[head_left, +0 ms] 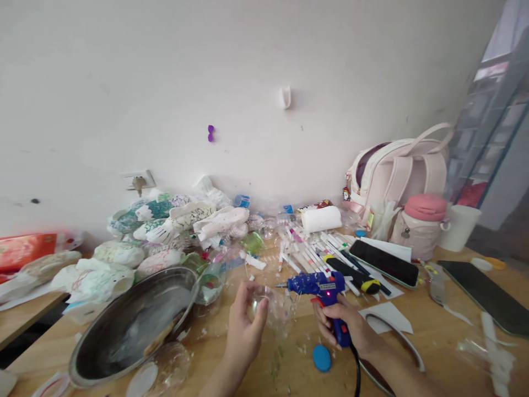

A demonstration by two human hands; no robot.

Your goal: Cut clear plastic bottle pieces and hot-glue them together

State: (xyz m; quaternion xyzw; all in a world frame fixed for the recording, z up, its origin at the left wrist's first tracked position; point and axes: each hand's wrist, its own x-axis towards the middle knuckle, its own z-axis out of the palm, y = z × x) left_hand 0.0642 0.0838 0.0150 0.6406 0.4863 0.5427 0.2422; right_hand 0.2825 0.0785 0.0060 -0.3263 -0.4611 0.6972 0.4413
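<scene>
My right hand (346, 318) is wrapped round the handle of a blue hot glue gun (318, 283), its metal nozzle pointing left and a small red light glowing on its side. My left hand (249, 317) pinches a clear plastic bottle piece (279, 310) between thumb and fingers, close below the nozzle. The exact outline of this see-through piece is hard to make out. Below the glue gun, a blue bottle cap (321, 358) lies on the wooden table (231, 358).
On the left stands a metal basin (136, 331), with paper-wrapped, painted shapes (165, 218) heaped behind it. Markers (303, 251), a utility knife (351, 274) and phones (384, 262) lie beyond my right hand. A pink backpack (403, 176) and a tumbler (419, 226) stand at the right.
</scene>
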